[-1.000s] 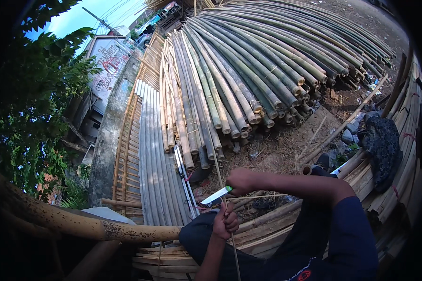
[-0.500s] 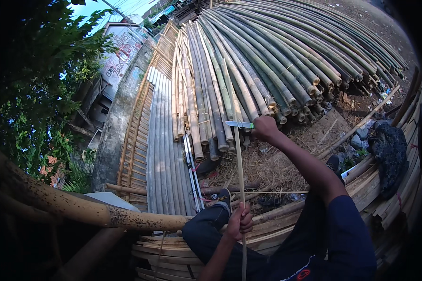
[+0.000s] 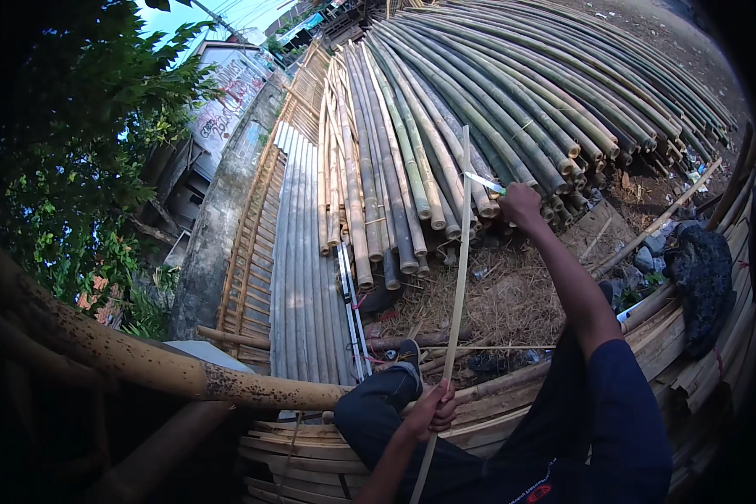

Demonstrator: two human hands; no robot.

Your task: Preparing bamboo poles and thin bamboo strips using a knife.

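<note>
My left hand [image 3: 431, 412] is closed round a long, thin bamboo strip [image 3: 456, 323] above my lap. The strip leans slightly right toward its far end, and its near end runs down past the lower edge of the picture. Farther out, my right hand [image 3: 521, 204] grips a knife by its green handle. The knife's pale blade [image 3: 484, 182] points left, its tip at the strip near the far end. Whether blade and strip touch I cannot tell. My right arm is stretched forward.
A large stack of bamboo poles [image 3: 445, 126] fans out ahead. Corrugated sheets [image 3: 298, 252] and a bamboo ladder-like frame [image 3: 248, 239] lie to the left. A thick bamboo pole [image 3: 260, 391] crosses at near left. Split bamboo slats [image 3: 647, 344] surround my legs. Dark cloth-like material [image 3: 704, 286] hangs at right.
The knife in my right hand has moved farther out and right along the strip, its blade now angled. The strip's far end has swung right, while my left hand keeps its hold.
</note>
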